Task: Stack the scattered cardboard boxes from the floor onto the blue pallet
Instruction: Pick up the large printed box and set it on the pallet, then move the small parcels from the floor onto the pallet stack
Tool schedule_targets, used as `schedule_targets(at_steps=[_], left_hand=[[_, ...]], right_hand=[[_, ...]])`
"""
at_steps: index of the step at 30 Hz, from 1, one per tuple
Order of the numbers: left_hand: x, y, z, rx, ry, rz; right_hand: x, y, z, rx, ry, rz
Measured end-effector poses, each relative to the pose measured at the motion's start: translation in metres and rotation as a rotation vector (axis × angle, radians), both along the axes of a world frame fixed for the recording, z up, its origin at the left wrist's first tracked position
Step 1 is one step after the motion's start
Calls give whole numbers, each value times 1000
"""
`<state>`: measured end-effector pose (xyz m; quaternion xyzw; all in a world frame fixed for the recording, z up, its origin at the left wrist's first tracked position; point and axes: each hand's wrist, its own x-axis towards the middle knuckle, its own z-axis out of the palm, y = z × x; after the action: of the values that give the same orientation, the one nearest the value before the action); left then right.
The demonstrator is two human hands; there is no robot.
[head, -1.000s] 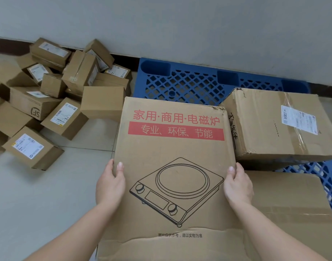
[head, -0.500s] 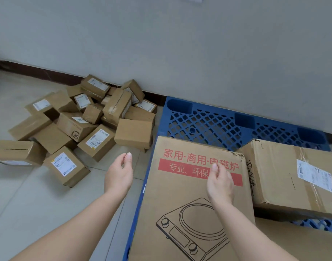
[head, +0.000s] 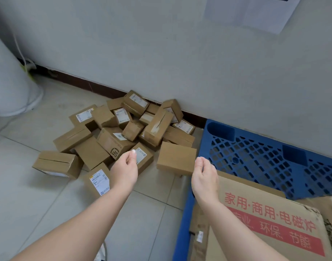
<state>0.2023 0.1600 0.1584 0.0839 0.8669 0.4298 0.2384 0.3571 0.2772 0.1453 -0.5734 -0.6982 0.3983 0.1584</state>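
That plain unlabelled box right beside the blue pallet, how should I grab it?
Probably by its left and right ends, one hand on each, coming from above on the near side. The plain box sits at the near edge of the pile, with nothing on top.

Your boxes: small brown cartons, many labelled, heaped on the floor by the wall. Your pallet: blue lattice, just beside them, bearing a large printed carton.
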Motion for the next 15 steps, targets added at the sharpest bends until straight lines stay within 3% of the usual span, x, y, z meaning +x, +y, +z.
schedule_targets(at_steps=[9,15], left_hand=[[-130,-18,-23,-67,-56,-12],[-192,-44,-57,-115,-60,95]], right_hand=[[-134,-19,-12,-22,-51,13],[-206,-33,-32,-33,-30,103]])
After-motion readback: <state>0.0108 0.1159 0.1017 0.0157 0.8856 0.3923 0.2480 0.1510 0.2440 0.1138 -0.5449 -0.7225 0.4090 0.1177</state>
